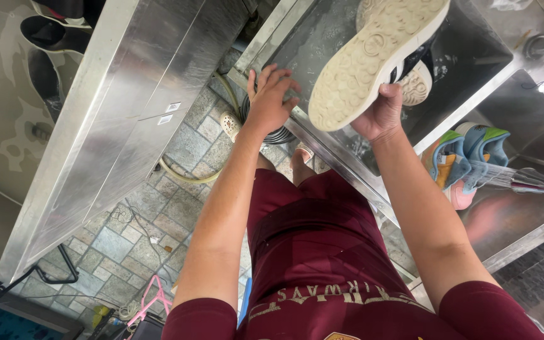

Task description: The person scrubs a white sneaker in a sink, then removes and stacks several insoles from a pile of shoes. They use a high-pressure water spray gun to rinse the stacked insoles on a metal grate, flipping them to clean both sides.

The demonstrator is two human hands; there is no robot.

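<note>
From the head camera, the right hand (382, 112) is clamped around a sneaker with a cream, pebble-textured rubber sole and dark striped upper (373, 60), held sole-up over the wet stainless-steel sink basin (473, 56). The left hand (269, 97) rests with fingers curled loosely on the sink's smooth metal rim (266, 47), holding nothing. Colourful blue-green children's shoes (467, 154) lie in the neighbouring basin.

Place: shoe-washing shop | Signs: steel sinks (473, 69), wet shoes (467, 157) under a tap (536, 184), hose (190, 177), stone floor (158, 214)
</note>
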